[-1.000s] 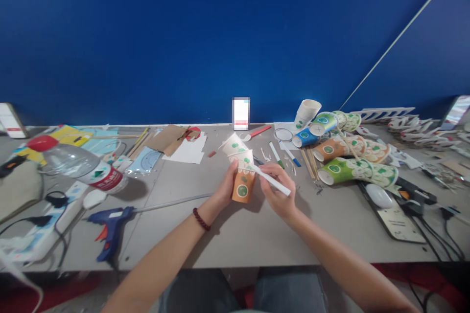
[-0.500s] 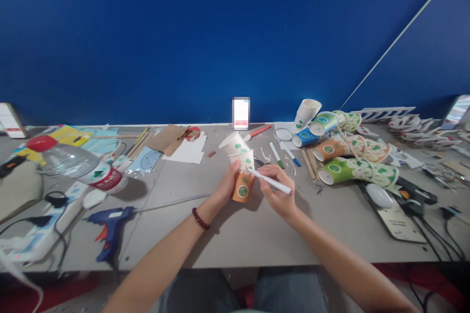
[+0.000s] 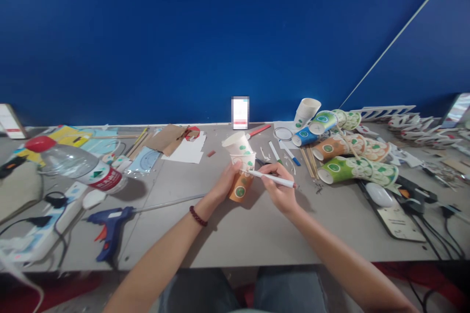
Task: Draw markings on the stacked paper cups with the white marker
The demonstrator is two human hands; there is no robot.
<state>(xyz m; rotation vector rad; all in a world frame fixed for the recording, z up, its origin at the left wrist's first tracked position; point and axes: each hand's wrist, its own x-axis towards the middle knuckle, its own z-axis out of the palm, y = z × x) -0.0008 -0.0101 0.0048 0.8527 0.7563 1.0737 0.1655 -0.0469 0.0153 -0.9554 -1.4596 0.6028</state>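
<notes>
My left hand (image 3: 226, 179) is closed around a paper cup (image 3: 242, 186), white with green leaf marks above and orange with a green round mark below. A second white paper cup (image 3: 237, 143) is joined to its upper end, tilted to the left. Between the fingers of my right hand (image 3: 281, 188) is a white marker (image 3: 275, 178), its tip pointing left at the side of the orange part. Whether the tip touches the cup I cannot tell. A green-ended marker (image 3: 274, 151) and a blue-ended marker (image 3: 290, 152) lie just beyond my right hand.
To the right are joined colored paper cups (image 3: 340, 170), a stack of white cups (image 3: 307, 111) and a white computer mouse (image 3: 379, 195). On the left lie a blue glue gun (image 3: 112, 225), a plastic bottle (image 3: 81, 164) and a power strip (image 3: 47, 227). A phone (image 3: 240, 112) stands against the blue wall.
The cups have turned slightly and shifted a little, their lower end moving left. My right hand and the marker have moved slightly right, the marker now lying nearer to level.
</notes>
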